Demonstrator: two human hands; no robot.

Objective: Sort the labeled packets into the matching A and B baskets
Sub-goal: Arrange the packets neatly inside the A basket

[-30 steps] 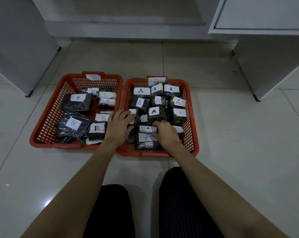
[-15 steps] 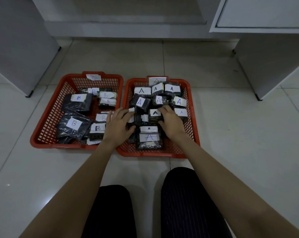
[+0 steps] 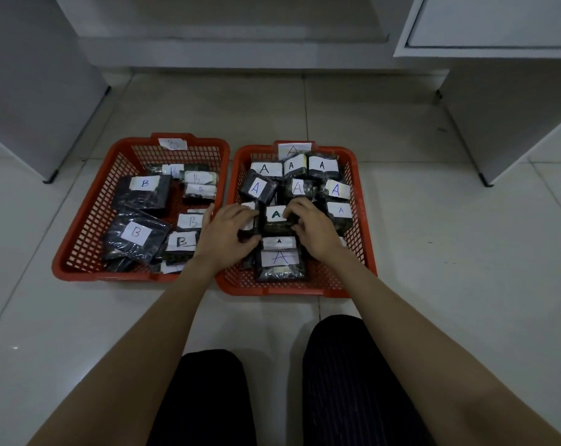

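Packet (image 3: 276, 220) marked A, long axis sideways, sits mid A basket (image 3: 358, 252), hemmed by other A packets. I see left hand (image 3: 225, 231) and right hand (image 3: 311, 231) curled, gripping its ends.

Two red mesh baskets sit side by side at mid-frame. The B basket (image 3: 79, 239) on the left holds dark packets with white B labels, lying flat and loosely spread. The A basket (image 3: 358, 252) on the right is packed with A-labelled packets. At its centre, my fingers (image 3: 300, 209) curl round a packet with a green A (image 3: 274, 218).
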